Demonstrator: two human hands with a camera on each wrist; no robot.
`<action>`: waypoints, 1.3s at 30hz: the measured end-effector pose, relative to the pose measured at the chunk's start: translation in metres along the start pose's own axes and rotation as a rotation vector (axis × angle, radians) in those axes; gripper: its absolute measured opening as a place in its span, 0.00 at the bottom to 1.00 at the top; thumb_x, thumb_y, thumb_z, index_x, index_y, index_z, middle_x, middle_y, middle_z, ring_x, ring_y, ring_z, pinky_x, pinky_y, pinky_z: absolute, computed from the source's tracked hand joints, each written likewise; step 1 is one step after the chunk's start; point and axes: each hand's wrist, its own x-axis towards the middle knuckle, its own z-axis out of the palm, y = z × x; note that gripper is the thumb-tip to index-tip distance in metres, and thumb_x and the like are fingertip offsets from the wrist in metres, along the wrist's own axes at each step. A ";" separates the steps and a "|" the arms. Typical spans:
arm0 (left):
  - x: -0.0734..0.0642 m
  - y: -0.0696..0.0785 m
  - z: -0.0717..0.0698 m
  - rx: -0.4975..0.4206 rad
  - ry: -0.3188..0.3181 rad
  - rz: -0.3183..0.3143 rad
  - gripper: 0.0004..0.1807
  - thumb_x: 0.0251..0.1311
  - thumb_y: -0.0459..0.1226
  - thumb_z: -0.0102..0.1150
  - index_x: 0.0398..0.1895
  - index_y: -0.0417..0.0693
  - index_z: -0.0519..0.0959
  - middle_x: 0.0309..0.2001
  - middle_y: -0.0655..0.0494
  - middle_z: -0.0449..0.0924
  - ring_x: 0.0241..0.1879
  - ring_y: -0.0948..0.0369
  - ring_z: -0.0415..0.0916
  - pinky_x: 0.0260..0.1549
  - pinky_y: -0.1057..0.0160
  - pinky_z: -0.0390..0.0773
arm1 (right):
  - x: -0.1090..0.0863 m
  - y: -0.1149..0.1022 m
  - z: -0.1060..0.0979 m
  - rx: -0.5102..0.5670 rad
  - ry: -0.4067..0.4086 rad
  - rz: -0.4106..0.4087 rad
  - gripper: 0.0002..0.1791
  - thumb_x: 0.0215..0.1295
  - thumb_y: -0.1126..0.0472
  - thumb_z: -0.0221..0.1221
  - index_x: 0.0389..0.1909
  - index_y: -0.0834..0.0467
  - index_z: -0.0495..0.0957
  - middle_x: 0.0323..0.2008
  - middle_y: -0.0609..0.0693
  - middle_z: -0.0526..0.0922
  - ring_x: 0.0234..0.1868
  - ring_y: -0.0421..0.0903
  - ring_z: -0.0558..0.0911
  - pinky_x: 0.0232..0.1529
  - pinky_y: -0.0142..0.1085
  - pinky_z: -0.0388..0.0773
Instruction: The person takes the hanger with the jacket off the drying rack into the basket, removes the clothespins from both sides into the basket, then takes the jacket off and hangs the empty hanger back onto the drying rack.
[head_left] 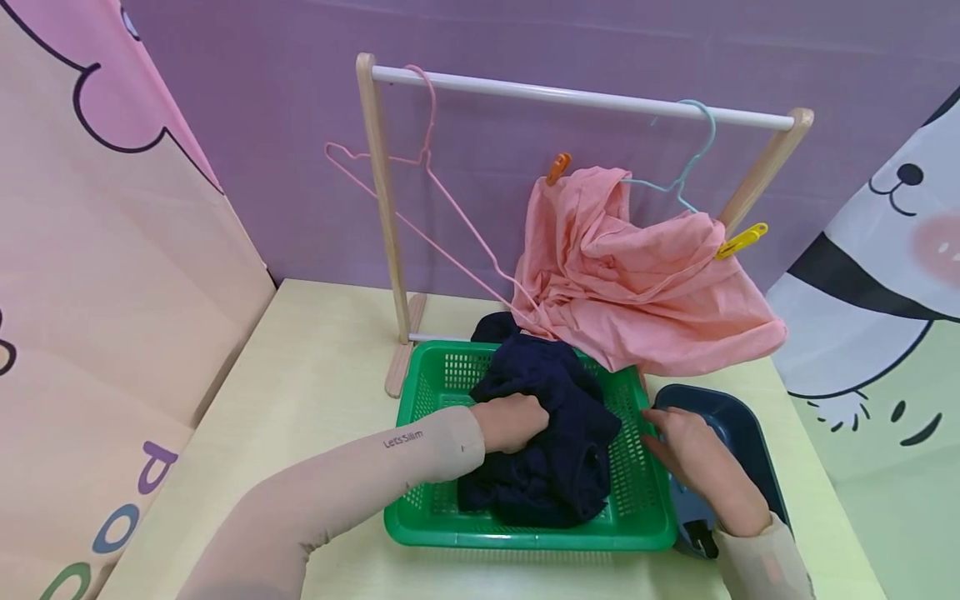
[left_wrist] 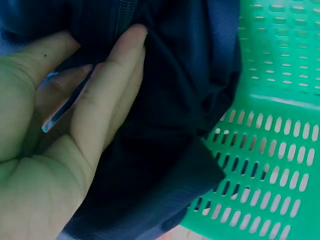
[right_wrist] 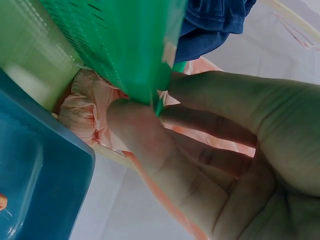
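Garment, navy (head_left: 573, 433), in green basket (head_left: 525, 539), pinched by left grip (head_left: 513, 422); right grip (head_left: 697, 457) grasping basket's rim (right_wrist: 145, 55).

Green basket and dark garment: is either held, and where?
Right hand pinches the green basket by its right rim. Left hand touches the dark garment beside its zipper; whether it grips cannot be told.

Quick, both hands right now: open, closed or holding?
Left hand: closed, holding the dark navy garment.
Right hand: closed, pinching the green basket's rim.
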 end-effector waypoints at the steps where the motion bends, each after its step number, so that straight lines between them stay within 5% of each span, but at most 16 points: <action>1: -0.001 -0.001 0.000 -0.010 0.002 0.001 0.09 0.67 0.29 0.59 0.30 0.48 0.83 0.26 0.56 0.77 0.24 0.65 0.73 0.26 0.68 0.72 | 0.000 0.000 0.000 -0.001 -0.001 -0.002 0.17 0.61 0.70 0.67 0.49 0.73 0.79 0.36 0.60 0.81 0.36 0.56 0.83 0.35 0.47 0.83; 8: -0.012 -0.003 -0.009 -0.095 0.034 0.005 0.09 0.63 0.28 0.62 0.27 0.49 0.80 0.24 0.58 0.75 0.24 0.64 0.73 0.24 0.69 0.70 | 0.000 0.000 0.001 -0.014 0.001 -0.008 0.18 0.61 0.69 0.67 0.50 0.73 0.79 0.36 0.61 0.82 0.36 0.56 0.83 0.35 0.47 0.83; 13: -0.023 -0.005 -0.029 -0.155 0.091 0.009 0.02 0.63 0.32 0.66 0.35 0.48 0.83 0.29 0.58 0.79 0.28 0.64 0.76 0.30 0.68 0.75 | 0.000 0.000 0.001 -0.018 0.000 0.000 0.17 0.61 0.69 0.67 0.50 0.72 0.80 0.36 0.60 0.82 0.35 0.55 0.83 0.35 0.47 0.83; 18: -0.033 -0.014 -0.053 -0.141 0.302 0.030 0.04 0.67 0.38 0.64 0.41 0.50 0.85 0.36 0.59 0.82 0.34 0.64 0.78 0.39 0.64 0.78 | 0.000 -0.001 0.002 -0.018 -0.006 0.006 0.18 0.61 0.69 0.67 0.50 0.72 0.80 0.37 0.60 0.82 0.36 0.56 0.83 0.35 0.47 0.83; 21: -0.033 -0.022 -0.064 -0.100 0.438 -0.013 0.07 0.69 0.40 0.61 0.45 0.51 0.85 0.40 0.57 0.82 0.40 0.61 0.79 0.43 0.60 0.79 | 0.000 -0.001 0.002 -0.024 -0.007 0.007 0.18 0.61 0.69 0.67 0.50 0.72 0.80 0.36 0.59 0.82 0.35 0.55 0.83 0.34 0.46 0.83; 23: -0.031 -0.029 -0.068 -0.080 0.470 -0.066 0.11 0.70 0.43 0.59 0.50 0.51 0.84 0.46 0.56 0.83 0.45 0.58 0.79 0.47 0.57 0.78 | 0.000 -0.002 0.002 -0.029 -0.006 0.008 0.18 0.61 0.69 0.67 0.50 0.72 0.80 0.35 0.59 0.82 0.35 0.55 0.83 0.34 0.46 0.83; 28: -0.018 -0.050 -0.067 -0.133 0.432 -0.186 0.25 0.70 0.50 0.59 0.64 0.49 0.78 0.59 0.51 0.79 0.60 0.52 0.73 0.59 0.52 0.72 | 0.000 -0.001 0.001 -0.032 -0.002 0.003 0.17 0.61 0.69 0.67 0.50 0.72 0.80 0.35 0.59 0.81 0.35 0.55 0.83 0.34 0.46 0.83; 34: -0.002 -0.070 -0.060 -0.262 0.436 -0.210 0.17 0.73 0.44 0.55 0.57 0.49 0.82 0.52 0.49 0.81 0.51 0.53 0.78 0.53 0.54 0.76 | 0.000 -0.002 0.001 -0.033 0.000 0.003 0.17 0.61 0.69 0.67 0.49 0.72 0.80 0.35 0.59 0.81 0.35 0.55 0.83 0.34 0.46 0.83; 39: 0.006 -0.075 -0.063 -0.258 0.320 -0.218 0.18 0.70 0.39 0.59 0.61 0.49 0.81 0.57 0.47 0.80 0.56 0.51 0.75 0.59 0.52 0.72 | 0.001 -0.003 0.001 -0.038 -0.005 0.008 0.17 0.61 0.69 0.67 0.49 0.72 0.80 0.36 0.60 0.82 0.36 0.56 0.83 0.35 0.48 0.83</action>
